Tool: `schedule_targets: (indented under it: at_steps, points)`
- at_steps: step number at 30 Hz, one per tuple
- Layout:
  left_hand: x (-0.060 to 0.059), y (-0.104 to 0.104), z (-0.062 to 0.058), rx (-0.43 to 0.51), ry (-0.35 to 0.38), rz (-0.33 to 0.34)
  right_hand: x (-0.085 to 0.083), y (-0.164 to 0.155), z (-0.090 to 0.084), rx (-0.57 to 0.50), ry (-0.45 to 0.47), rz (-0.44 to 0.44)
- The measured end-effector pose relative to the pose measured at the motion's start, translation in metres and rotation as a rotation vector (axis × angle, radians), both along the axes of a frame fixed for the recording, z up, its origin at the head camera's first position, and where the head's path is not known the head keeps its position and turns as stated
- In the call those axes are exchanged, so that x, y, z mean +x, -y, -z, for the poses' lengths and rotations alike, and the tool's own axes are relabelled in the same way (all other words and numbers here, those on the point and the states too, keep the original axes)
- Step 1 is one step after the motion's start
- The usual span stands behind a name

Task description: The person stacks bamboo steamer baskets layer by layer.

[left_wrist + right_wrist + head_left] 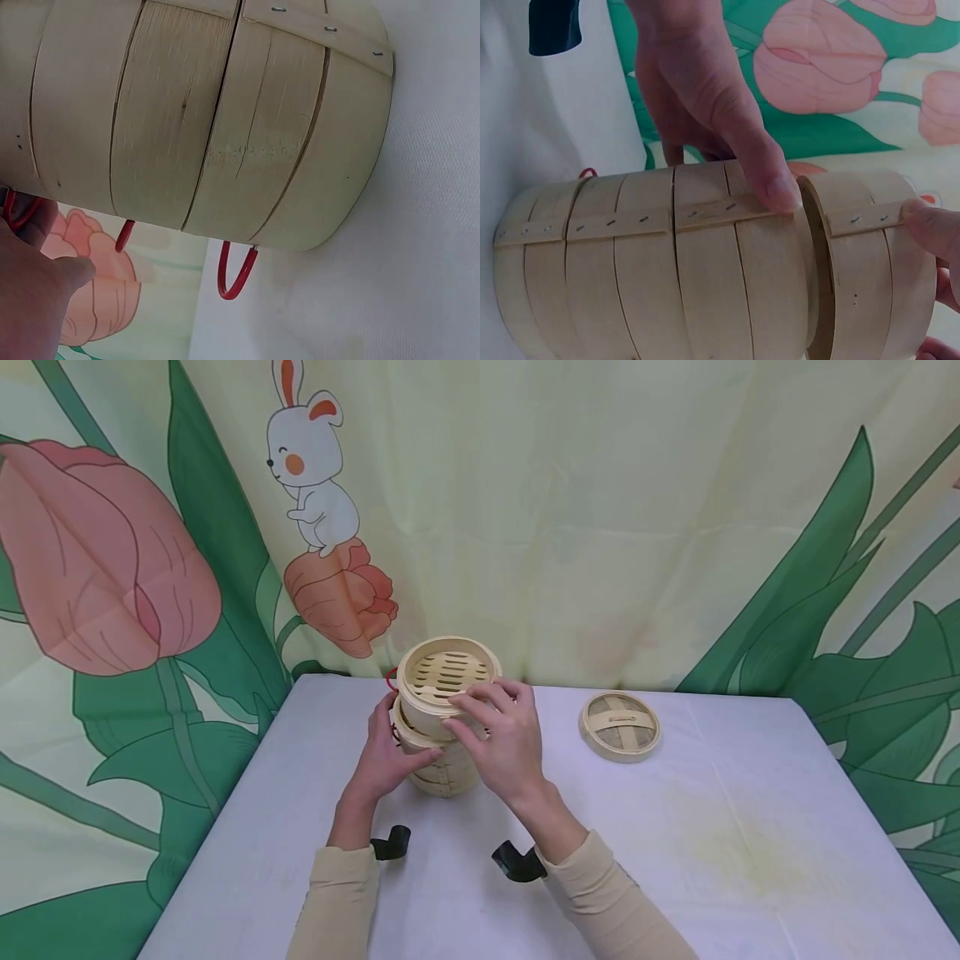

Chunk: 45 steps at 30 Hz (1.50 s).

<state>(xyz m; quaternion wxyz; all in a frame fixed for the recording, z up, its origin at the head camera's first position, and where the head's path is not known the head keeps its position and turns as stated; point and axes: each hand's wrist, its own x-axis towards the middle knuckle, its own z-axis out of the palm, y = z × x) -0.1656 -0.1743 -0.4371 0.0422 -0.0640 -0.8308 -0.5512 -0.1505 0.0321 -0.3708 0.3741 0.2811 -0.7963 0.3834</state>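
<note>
A stack of bamboo steamer tiers (444, 768) stands near the middle of the white table (675, 860). My left hand (390, 752) grips the lower tiers from the left, its thumb (735, 127) pressing on the side wall. My right hand (491, 727) holds the top tier (448, 681) by its rim, fingers (934, 229) curled on its wall. That top tier (870, 270) sits slightly askew, with a gap showing between it and the tier below (652, 262). Red wire loops (236, 274) stick out from the far side of the stack (225, 127).
The steamer's lid (620, 725) lies flat on the table to the right of the stack. A printed curtain with a rabbit and tulips (315, 485) hangs behind the table's far edge. Black straps (517, 862) show at both wrists.
</note>
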Motion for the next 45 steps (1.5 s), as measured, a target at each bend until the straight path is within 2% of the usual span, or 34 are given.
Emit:
schedule_targets:
  at_steps: [26, 45]
  points:
    - [0.003, -0.002, 0.000, 0.000, 0.050, -0.033, 0.005, 0.016, 0.004, 0.045, 0.008, 0.038]
    - [0.001, -0.001, 0.000, -0.007, 0.041, -0.030, 0.001, 0.015, 0.002, 0.095, 0.040, 0.027]
